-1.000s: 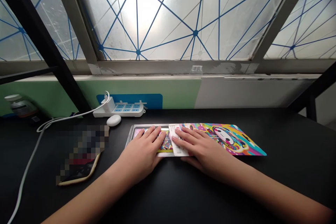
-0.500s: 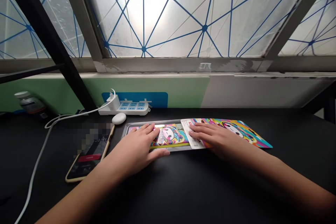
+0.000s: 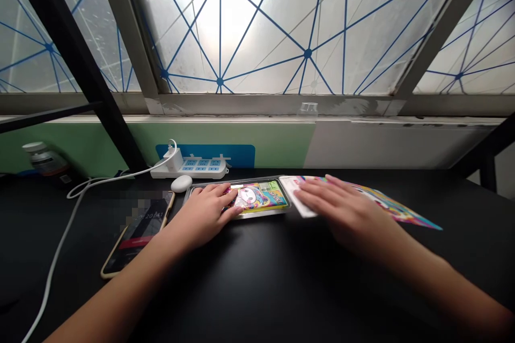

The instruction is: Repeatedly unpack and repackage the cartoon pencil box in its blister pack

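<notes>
A clear plastic tray [image 3: 286,207] lies on the black table with a colourful cartoon-printed pack [image 3: 257,196] inside. My left hand [image 3: 203,211] rests palm down over the tray's left part, fingers apart and touching the pack. Beside the tray on the right is a printed card [image 3: 386,201], white at its left end and rainbow-coloured toward its pointed far corner. My right hand [image 3: 341,206] has its long fingers stretched across the card's left part, with the thumb hidden below; the card looks pinched there and slightly tilted.
A phone [image 3: 139,241] with a tan case lies left of the tray. Behind are a white oval object [image 3: 181,184] and a power strip [image 3: 201,167] with a white cable [image 3: 60,246]. A bottle [image 3: 46,161] stands far left, beside a black frame post [image 3: 108,128].
My right hand has moved the card rightward off the tray, uncovering its right end. My left hand has stayed on the pack, its thumb drawn closer in. The view has tilted slightly up.
</notes>
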Available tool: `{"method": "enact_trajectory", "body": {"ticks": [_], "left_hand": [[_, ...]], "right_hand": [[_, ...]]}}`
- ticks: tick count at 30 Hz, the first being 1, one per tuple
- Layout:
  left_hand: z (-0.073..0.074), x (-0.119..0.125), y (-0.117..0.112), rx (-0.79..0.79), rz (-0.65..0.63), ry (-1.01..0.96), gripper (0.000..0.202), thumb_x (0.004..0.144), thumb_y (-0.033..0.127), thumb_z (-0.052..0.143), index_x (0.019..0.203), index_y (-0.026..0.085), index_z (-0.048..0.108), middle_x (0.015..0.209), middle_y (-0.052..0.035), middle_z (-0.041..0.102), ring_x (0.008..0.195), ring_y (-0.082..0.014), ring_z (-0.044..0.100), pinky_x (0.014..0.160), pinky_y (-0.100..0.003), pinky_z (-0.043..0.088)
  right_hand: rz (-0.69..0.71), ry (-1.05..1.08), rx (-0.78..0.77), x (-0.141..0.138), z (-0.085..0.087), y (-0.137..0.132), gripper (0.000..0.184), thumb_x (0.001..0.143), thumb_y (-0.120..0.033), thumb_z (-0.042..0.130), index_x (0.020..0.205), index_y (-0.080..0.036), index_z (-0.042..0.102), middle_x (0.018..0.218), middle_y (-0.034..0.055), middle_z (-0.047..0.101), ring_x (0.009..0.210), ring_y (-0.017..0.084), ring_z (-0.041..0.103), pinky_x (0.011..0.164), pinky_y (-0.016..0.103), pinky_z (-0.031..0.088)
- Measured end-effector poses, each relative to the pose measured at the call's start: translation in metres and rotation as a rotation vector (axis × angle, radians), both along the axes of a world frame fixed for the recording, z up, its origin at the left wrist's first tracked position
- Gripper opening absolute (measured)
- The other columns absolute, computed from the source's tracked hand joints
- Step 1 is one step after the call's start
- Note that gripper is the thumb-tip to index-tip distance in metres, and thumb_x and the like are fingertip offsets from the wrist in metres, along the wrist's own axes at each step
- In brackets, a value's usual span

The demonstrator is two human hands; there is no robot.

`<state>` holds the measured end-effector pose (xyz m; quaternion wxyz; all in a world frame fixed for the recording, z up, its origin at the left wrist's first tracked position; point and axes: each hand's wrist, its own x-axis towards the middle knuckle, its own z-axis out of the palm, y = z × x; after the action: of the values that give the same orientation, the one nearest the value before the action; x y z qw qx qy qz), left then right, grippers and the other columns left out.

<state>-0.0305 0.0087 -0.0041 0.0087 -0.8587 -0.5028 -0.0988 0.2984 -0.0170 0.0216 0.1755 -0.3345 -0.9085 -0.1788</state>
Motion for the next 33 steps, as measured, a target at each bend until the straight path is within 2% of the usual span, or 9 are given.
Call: {"method": "enact_trajectory", "body": {"ticks": [3,6,9,11,14,15,18,21,33], "left_hand": [[-0.002,0.003,0.001,0.030,-0.017,-0.021,0.048,0.105,0.049,0.035,0.140,0.026,0.058,0.147,-0.0110,0.056,0.127,-0.0339,0.054,0.101,-0.051,0.044],[-0.003,0.006,0.001,0.041,-0.004,-0.056,0.046,0.105,0.044,0.035,0.140,0.023,0.057,0.147,-0.0098,0.057,0.124,-0.0320,0.055,0.102,-0.049,0.043],[-0.003,0.009,-0.002,0.045,0.004,-0.082,0.045,0.104,0.044,0.039,0.139,0.022,0.058,0.146,-0.0089,0.058,0.123,-0.0308,0.055,0.102,-0.048,0.043],[-0.003,0.011,-0.003,0.047,0.001,-0.085,0.046,0.104,0.045,0.040,0.139,0.020,0.058,0.147,-0.0098,0.057,0.124,-0.0311,0.054,0.103,-0.049,0.042],[-0.005,0.013,-0.006,0.047,-0.010,-0.077,0.050,0.104,0.045,0.041,0.143,0.016,0.053,0.149,-0.0121,0.055,0.129,-0.0327,0.051,0.105,-0.051,0.040],[-0.005,0.013,-0.007,0.048,-0.015,-0.068,0.051,0.104,0.045,0.042,0.144,0.015,0.052,0.149,-0.0127,0.054,0.130,-0.0332,0.051,0.106,-0.051,0.040],[-0.005,0.015,-0.008,0.057,-0.028,-0.039,0.051,0.103,0.045,0.043,0.145,0.017,0.052,0.149,-0.0126,0.054,0.131,-0.0335,0.050,0.106,-0.052,0.040],[-0.005,0.015,-0.009,0.063,-0.035,-0.033,0.048,0.104,0.045,0.043,0.142,0.019,0.055,0.149,-0.0117,0.055,0.131,-0.0330,0.051,0.105,-0.052,0.041],[-0.009,0.011,-0.001,0.072,-0.091,-0.060,0.046,0.103,0.044,0.045,0.142,0.021,0.055,0.150,-0.0114,0.054,0.137,-0.0316,0.049,0.110,-0.051,0.040]], "right_hand": [[0.098,0.003,0.066,-0.043,-0.014,-0.044,0.056,0.093,-0.004,0.036,0.146,-0.017,0.051,0.148,0.0128,0.056,0.137,0.031,0.051,0.113,0.052,0.042],[0.198,0.073,0.230,-0.089,-0.053,-0.078,0.042,0.095,-0.009,0.036,0.124,-0.013,0.066,0.121,0.0150,0.074,0.112,0.035,0.070,0.095,0.050,0.056],[0.288,0.095,0.235,-0.126,-0.091,-0.089,0.029,0.096,-0.013,0.043,0.106,-0.015,0.070,0.100,0.0123,0.080,0.088,0.031,0.076,0.078,0.042,0.061],[0.344,0.077,0.164,-0.141,-0.099,-0.084,0.027,0.096,-0.016,0.047,0.112,-0.013,0.068,0.102,0.0157,0.079,0.090,0.033,0.076,0.080,0.045,0.060],[0.339,0.054,-0.199,-0.151,-0.079,-0.065,0.050,0.097,-0.044,0.052,0.133,-0.010,0.058,0.128,0.0209,0.069,0.117,0.037,0.065,0.099,0.051,0.051],[0.319,0.068,-0.348,-0.150,-0.067,-0.058,0.059,0.096,-0.053,0.052,0.138,-0.012,0.054,0.137,0.0186,0.064,0.128,0.035,0.057,0.109,0.050,0.044],[0.338,0.092,-0.599,-0.146,-0.040,-0.042,0.050,0.099,-0.049,0.051,0.138,-0.017,0.056,0.142,0.0113,0.060,0.137,0.026,0.047,0.122,0.042,0.025],[0.364,0.102,-0.657,-0.141,-0.034,-0.036,0.045,0.099,-0.041,0.053,0.135,-0.016,0.058,0.142,0.0112,0.060,0.136,0.023,0.047,0.124,0.039,0.018],[0.414,0.114,-0.693,-0.135,-0.035,-0.034,0.043,0.098,-0.038,0.055,0.135,-0.017,0.057,0.144,0.0099,0.059,0.134,0.022,0.050,0.120,0.036,0.024]]}}
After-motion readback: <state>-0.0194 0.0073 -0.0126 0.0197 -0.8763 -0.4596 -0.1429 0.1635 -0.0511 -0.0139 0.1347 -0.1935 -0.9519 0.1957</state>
